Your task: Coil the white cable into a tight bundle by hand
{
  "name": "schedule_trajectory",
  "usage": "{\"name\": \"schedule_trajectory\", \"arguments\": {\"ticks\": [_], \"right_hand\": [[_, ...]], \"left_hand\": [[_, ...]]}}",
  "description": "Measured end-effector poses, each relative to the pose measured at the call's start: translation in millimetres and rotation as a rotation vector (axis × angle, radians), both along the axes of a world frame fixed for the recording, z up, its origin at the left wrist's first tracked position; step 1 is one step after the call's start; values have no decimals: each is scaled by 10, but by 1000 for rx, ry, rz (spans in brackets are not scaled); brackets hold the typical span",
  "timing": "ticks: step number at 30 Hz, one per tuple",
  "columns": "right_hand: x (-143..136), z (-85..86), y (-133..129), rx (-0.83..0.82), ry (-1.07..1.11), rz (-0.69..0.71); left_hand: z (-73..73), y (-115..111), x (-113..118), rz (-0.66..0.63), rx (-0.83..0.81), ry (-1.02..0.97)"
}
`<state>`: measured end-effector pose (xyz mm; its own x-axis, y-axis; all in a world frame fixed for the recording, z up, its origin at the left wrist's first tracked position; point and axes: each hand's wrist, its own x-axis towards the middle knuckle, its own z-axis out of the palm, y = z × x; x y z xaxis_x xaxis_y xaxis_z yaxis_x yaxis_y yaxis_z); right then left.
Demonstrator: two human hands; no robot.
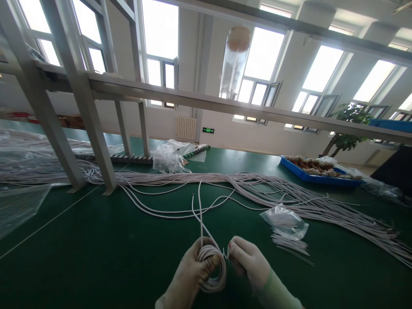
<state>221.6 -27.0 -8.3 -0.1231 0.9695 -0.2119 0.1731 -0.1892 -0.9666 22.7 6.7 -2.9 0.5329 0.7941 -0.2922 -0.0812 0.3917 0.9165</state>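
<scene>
Table [96, 257]: a wide bench covered in flat, dark green matting that fills the lower half of the view, with a thin pale line running across its left part.
Frame [80, 107]: pale grey metal uprights and a long crossbar standing on the table at left, square-edged and smooth.
Cable bundle [289, 197]: a long loose sheaf of thin, pale pinkish-white cables lying across the table from the left edge to the right, round in section, matte, fanning out toward the right.
Blue tray [322, 178]: a shallow, hard plastic tray at far right behind the bundle, holding brownish small parts too small to make out.
Crumpled bag [167, 159]: clear, creased plastic film heaped behind the bundle near the frame's foot.
Small bag [285, 221]: a clear, wrinkled plastic pouch just right of the hands, with a spread of thin white ties [291, 245] lying beside it on the matting.
Coil [214, 266]: the same pale cable wound into a tight round hank of several turns, held low in the middle of the view just above the table; its loose ends rise from the coil and trail back toward the bundle.
Left hand [189, 274]: in a thin pale glove, fingers wrapped through and closed around the coil.
Right hand [247, 259]: gloved likewise, just beside the coil, thumb and forefinger pinched narrowly on a short, thin white tie end at the coil's right edge.
</scene>
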Motion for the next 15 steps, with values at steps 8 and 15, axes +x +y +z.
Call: {"name": "schedule_trajectory", "arguments": {"ticks": [8, 15], "right_hand": [[-146, 41, -122, 281, -218, -52], [-365, -134, -202, 206, -441, -71]], "left_hand": [[0, 15, -44, 0, -167, -158], [-2, -26, -53, -45, -7, -7]]}}
